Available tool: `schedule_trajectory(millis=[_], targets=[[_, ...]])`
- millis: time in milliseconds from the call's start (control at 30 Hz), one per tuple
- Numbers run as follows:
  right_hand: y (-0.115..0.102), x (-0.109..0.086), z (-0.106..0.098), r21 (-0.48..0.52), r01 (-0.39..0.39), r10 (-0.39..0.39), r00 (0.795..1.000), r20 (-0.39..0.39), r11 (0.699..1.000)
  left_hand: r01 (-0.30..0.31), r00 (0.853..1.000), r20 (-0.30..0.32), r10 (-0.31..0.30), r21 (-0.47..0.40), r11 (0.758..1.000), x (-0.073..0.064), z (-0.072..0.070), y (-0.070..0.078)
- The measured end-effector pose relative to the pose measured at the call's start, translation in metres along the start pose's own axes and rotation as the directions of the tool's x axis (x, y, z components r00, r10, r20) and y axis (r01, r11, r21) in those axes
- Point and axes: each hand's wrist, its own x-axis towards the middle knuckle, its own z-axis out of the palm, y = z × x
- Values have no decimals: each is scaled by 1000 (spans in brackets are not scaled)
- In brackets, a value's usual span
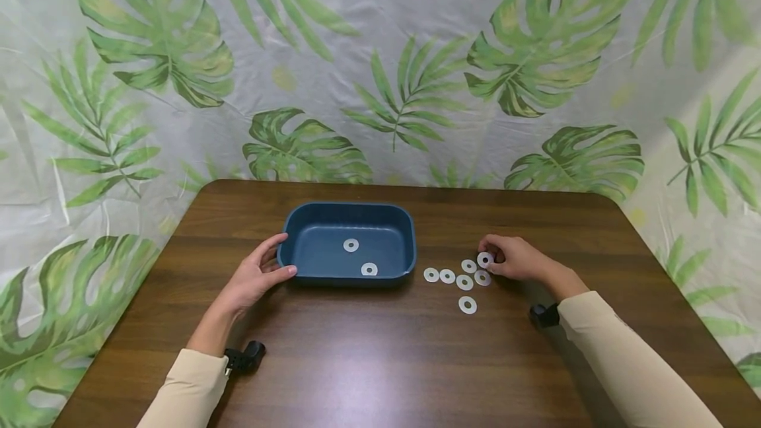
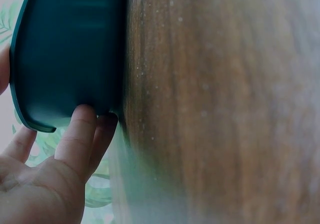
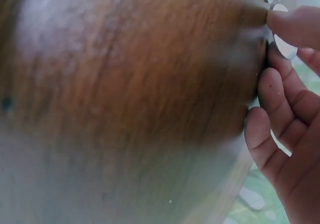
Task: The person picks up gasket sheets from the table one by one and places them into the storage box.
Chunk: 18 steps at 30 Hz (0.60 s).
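Washer (image 1: 484, 255): pinched in the fingers of the right hand (image 1: 523, 261), beside the loose washers (image 1: 460, 282)
Blue tray (image 1: 315, 253): left of them, long side running left to right
Left hand (image 1: 252, 276): fingers hold the tray's left end

Plain, pale cream is worn on both sides: the left sleeve (image 1: 189, 385) is lightly creased near its end, and the right sleeve (image 1: 624, 355) is closely fitted. A black left wrist camera (image 1: 254, 354) with a rounded end is strapped on, matched by a black right wrist camera (image 1: 540, 315). The left hand (image 1: 252, 277) and right hand (image 1: 518, 259) are left bare.
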Motion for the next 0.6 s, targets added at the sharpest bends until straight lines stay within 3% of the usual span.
schedule_trajectory(millis=[267, 600], targets=[[3, -3, -1, 57, -18, 17, 1000, 23, 998, 1, 1000, -5, -1, 2, 1000, -1, 1, 2], [5, -4, -2, 58, -7, 5, 1000, 27, 998, 9, 1000, -3, -9, 3, 1000, -1, 1, 4]])
